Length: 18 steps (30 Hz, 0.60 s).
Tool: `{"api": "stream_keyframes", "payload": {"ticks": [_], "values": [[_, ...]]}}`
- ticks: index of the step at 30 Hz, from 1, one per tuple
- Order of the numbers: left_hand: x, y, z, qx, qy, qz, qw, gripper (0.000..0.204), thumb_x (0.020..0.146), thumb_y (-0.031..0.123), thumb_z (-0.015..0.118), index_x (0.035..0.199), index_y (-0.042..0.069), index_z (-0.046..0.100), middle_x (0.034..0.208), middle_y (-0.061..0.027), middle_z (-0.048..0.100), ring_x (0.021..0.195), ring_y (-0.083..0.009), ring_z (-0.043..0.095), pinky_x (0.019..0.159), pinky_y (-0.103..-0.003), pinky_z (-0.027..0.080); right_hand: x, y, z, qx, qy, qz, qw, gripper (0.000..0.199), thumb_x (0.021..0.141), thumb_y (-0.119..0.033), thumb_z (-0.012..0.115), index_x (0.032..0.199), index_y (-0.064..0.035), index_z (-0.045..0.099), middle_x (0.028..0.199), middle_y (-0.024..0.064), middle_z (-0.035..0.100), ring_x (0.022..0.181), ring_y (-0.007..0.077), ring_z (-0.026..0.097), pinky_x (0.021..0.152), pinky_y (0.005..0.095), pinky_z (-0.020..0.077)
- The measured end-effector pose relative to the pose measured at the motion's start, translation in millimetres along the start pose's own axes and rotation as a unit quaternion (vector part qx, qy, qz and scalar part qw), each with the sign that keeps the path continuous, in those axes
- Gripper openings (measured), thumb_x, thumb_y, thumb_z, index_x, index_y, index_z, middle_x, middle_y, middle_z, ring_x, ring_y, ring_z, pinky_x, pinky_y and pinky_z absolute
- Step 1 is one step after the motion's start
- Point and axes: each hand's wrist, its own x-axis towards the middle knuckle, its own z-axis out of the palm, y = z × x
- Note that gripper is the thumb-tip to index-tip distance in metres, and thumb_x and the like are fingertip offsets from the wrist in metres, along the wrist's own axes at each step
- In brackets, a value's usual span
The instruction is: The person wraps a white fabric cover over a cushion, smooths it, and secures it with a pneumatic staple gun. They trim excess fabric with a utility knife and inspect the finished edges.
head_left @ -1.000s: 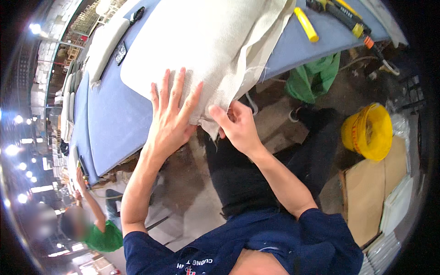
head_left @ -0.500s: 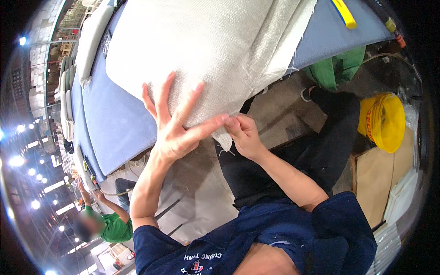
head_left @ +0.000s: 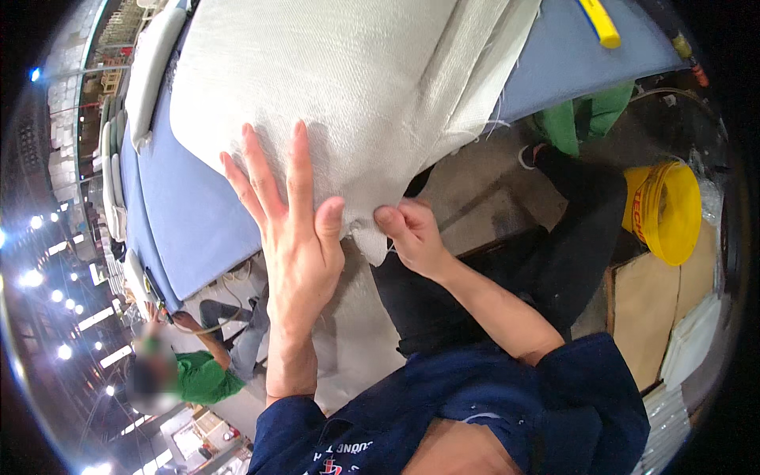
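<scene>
A pale off-white woven fabric (head_left: 317, 71) covers a rounded piece lying on the blue-covered table; what is under the cloth is hidden. My left hand (head_left: 297, 229) rests against the near side of the fabric, fingers stretched and spread, thumb apart. My right hand (head_left: 413, 236) is closed on the fabric's near corner, thumb on top, and a short frayed flap hangs beside it. Loose threads stick out along the right edge of the cloth.
The blue table (head_left: 194, 206) extends left and right. A yellow-handled tool (head_left: 600, 24) lies at the far right. A yellow bucket (head_left: 673, 214) stands by brown boards (head_left: 645, 317). Grey cushions (head_left: 154, 79) lie at left, with a person in green (head_left: 206, 376) below.
My left hand has drawn its thumb away from my right hand and moved slightly left, now flatter on the fabric. The right hand keeps its grip. The person at left has shifted.
</scene>
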Motion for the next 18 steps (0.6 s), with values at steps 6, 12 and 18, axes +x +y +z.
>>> {"api": "stream_keyframes", "payload": {"ticks": [6,12,18], "values": [[-15.5,18.9,3.1,-0.001,-0.011,-0.008,1.0,0.095,0.089,0.011,0.08,0.17,0.017,0.031,0.175,-0.0325,0.001,0.158,-0.0637,-0.006,0.125,-0.073,0.015,6.6,7.5,-0.2,-0.012,-0.003,-0.026,1.0,0.039,0.112,-0.032,0.062,0.097,0.0031,0.071,0.069,0.0028,0.058,0.064,0.0103,0.051,0.059,0.0312,0.0436],[-11.6,17.5,14.3,-0.055,0.067,-0.005,0.996,0.097,0.086,0.01,0.081,0.169,0.014,0.031,0.177,-0.0262,0.01,0.161,-0.0572,-0.002,0.128,-0.068,0.016,4.0,9.6,-1.7,-0.001,-0.003,-0.035,0.999,0.041,0.111,-0.031,0.065,0.089,0.0038,0.069,0.067,0.0018,0.056,0.064,0.0088,0.048,0.058,0.0301,0.0407],[5.5,-21.3,-18.4,-0.083,-0.009,-0.062,0.995,0.074,0.111,0.055,0.047,0.173,0.024,0.022,0.179,-0.0254,-0.005,0.162,-0.0529,-0.01,0.128,-0.068,0.009,4.3,2.1,-1.0,-0.005,-0.002,-0.023,1.0,0.039,0.11,-0.026,0.066,0.088,0.0052,0.069,0.068,0.0013,0.056,0.065,0.0082,0.048,0.059,0.03,0.0408]]}}
